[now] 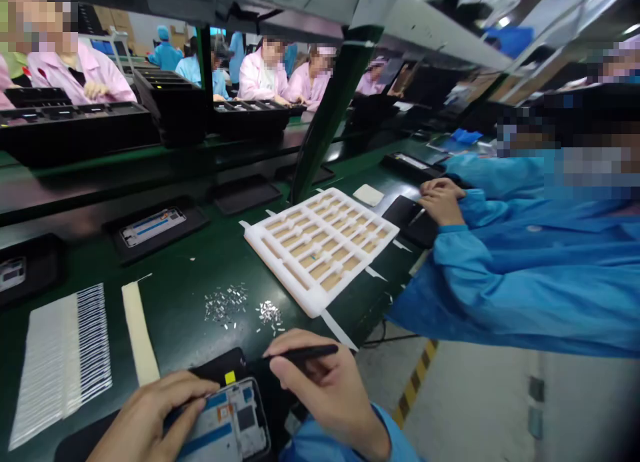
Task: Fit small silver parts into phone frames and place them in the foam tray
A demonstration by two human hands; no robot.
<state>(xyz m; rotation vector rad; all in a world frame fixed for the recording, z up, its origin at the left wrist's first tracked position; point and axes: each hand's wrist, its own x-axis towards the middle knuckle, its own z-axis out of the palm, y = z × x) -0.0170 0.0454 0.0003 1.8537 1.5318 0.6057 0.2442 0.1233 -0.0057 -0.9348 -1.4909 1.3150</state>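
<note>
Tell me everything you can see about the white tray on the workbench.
The white tray looks like moulded foam, with raised ribs forming a grid of narrow rectangular slots, tan at their bottoms. It lies flat and turned at an angle on the green bench surface, just beyond the scattered small silver pieces. Its edge appears apart from those pieces.

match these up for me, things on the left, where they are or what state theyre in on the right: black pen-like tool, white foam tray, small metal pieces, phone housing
Things:
1. black pen-like tool
2. white foam tray
3. small metal pieces
4. phone housing

Places or states:
A. loose in two clusters on the green bench mat
B. held in the right hand
C. gripped at its edge by the left hand
D. rows of compartments holding tan pieces

Pairs: 1-B, 2-D, 3-A, 4-C
</note>
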